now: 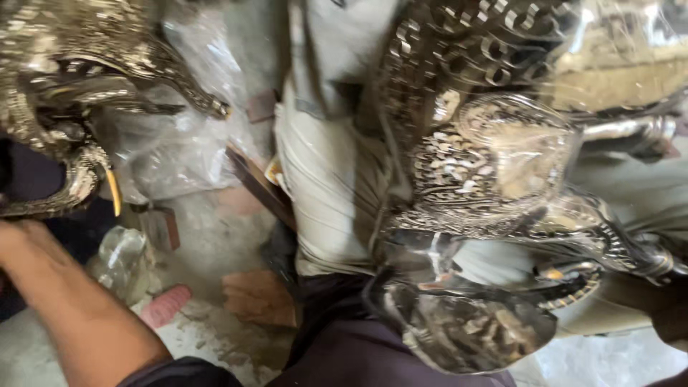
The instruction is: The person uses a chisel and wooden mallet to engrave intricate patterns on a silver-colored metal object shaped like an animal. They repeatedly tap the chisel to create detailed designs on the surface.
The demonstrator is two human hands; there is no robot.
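A large ornate metal piece [494,179], polished silver with embossed scrollwork and a pierced, lattice-like back, rests across the person's lap, against the pale cloth [322,179] of the trousers; lying there it seems steadied by the legs, its worked face turned up to the camera. A second piece of the same gilt-silver metal [64,93] fills the upper left corner, with a curling limb and a small yellow tusk-like tip. The left forearm [79,308] reaches from the bottom edge toward that second piece, but the left hand [18,236] is cut off by the frame, so I cannot tell whether its fingers are closed or spread. The right hand is not visible. Crumpled clear plastic [179,143] and brick scraps [254,297] lie on the dusty floor [208,244] between the two pieces.
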